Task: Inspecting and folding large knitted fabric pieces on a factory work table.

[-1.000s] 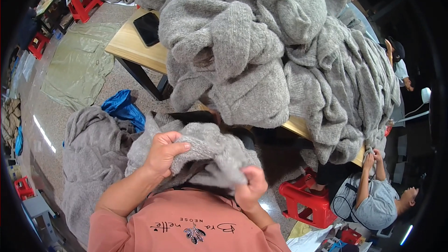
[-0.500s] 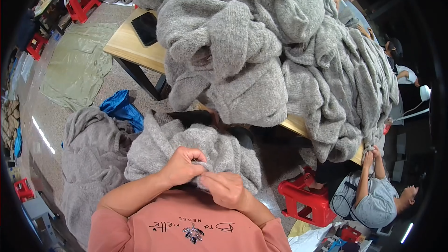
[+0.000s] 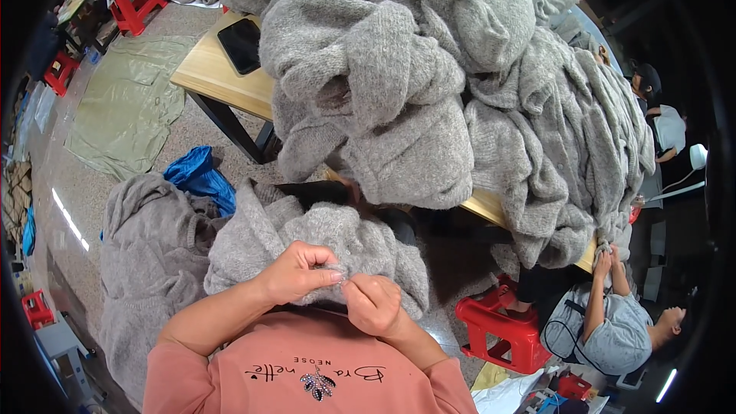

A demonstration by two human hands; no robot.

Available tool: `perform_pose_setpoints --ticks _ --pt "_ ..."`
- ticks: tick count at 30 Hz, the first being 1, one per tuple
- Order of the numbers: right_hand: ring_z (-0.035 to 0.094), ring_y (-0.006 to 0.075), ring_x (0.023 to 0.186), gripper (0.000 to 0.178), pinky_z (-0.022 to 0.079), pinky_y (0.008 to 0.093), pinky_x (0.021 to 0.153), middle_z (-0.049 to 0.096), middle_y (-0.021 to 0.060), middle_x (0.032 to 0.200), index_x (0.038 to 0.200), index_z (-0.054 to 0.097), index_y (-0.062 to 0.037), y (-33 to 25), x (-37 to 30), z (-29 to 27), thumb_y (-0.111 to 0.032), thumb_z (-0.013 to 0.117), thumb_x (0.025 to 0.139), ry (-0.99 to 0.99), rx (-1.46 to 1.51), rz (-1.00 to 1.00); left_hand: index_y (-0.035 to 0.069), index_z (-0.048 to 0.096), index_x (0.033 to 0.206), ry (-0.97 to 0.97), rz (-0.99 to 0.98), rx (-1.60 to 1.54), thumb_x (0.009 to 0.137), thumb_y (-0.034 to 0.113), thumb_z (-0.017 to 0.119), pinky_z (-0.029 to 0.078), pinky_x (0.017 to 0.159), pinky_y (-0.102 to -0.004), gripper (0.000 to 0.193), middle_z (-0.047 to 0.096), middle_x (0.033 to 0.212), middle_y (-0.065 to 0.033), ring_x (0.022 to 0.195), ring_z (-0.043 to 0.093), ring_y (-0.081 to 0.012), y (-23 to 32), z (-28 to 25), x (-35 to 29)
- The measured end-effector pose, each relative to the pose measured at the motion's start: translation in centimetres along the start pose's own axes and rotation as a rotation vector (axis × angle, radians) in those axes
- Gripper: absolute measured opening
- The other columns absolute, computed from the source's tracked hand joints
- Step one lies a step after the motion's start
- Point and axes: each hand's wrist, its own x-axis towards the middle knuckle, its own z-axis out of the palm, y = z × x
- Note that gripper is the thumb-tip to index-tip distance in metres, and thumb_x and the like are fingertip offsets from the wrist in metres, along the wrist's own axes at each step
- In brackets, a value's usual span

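A fluffy grey knitted garment point(image 3: 345, 234) lies bunched across my lap. My left hand point(image 3: 300, 272) is closed in a pinch on a bit of its edge, thumb against the fingers. Close beside it, my right hand point(image 3: 373, 303) is curled shut with the thumb and forefinger pressed together near my left thumb tip. Whatever sits between those right fingers is too small to make out. The lower folds of the garment pass behind both hands.
A wooden table point(image 3: 201, 61) ahead bears a large heap of grey knitwear point(image 3: 414, 69) and a black phone point(image 3: 239, 46). More grey knits point(image 3: 153, 261) are piled at my left by a blue bag point(image 3: 201, 176). On the right are a red stool point(image 3: 502, 326) and a seated person point(image 3: 613, 318).
My right hand has turned and curled its fingers more tightly, shifting slightly up beside my left thumb. My left hand keeps its pinch. At the far side of the heap, a grey piece has been spread out.
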Motion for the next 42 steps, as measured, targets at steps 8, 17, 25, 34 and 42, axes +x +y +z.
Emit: perform_pose_setpoints --ticks 8,17,25,34,42 --pt "0.055 0.0192 0.055 0.018 0.043 0.0272 0.044 0.057 0.0109 0.077 0.079 0.058 0.0024 0.3 -0.1 0.2 0.004 0.058 0.061 -0.023 0.085 0.068 -0.002 0.063 0.084 -0.049 -0.006 0.168 0.078 0.005 0.064 0.041 0.058 -0.0189 0.009 0.059 0.073 0.0017 0.068 0.048 -0.0015 0.2 -0.6 -0.3" --pt "0.057 0.0256 0.066 0.027 0.047 0.0299 0.055 0.056 0.0127 0.084 0.083 0.057 0.0006 1.7 0.5 0.9 0.015 0.051 0.060 -0.128 0.468 0.353 -0.002 0.065 0.081 0.230 0.122 0.283 0.073 0.000 0.067 0.044 0.055 -0.0196 0.009 0.062 0.071 -0.0001 0.065 0.052 -0.0020 -0.6 -0.3 -0.5" --pt "0.057 0.0258 0.064 0.027 0.045 0.0307 0.055 0.055 0.0136 0.076 0.086 0.057 0.0007 0.9 0.6 1.4 0.012 0.049 0.063 -0.157 0.472 0.660 -0.001 0.064 0.078 0.314 0.368 0.501 0.070 -0.002 0.066 0.045 0.054 -0.0208 0.008 0.064 0.070 -0.0062 0.061 0.058 -0.0076 -0.7 -0.3 -0.7" --pt "0.054 0.0291 0.058 0.022 0.043 0.0337 0.051 0.052 0.0142 0.069 0.083 0.056 0.0013 1.0 0.2 1.7 0.007 0.050 0.062 -0.206 0.436 0.548 0.000 0.062 0.075 0.363 0.581 0.736 0.067 -0.006 0.064 0.048 0.050 -0.0263 0.010 0.062 0.070 -0.0111 0.059 0.062 -0.0177 -0.5 0.2 -0.6" --pt "0.050 0.0280 0.050 0.016 0.040 0.0337 0.044 0.050 0.0110 0.062 0.072 0.053 -0.0012 0.5 0.6 2.9 0.004 0.053 0.057 -0.080 0.098 0.426 -0.002 0.058 0.079 0.431 0.936 1.081 0.068 -0.009 0.060 0.046 0.045 -0.0294 0.013 0.057 0.067 -0.0121 0.054 0.057 -0.0247 -1.4 1.2 -0.8"
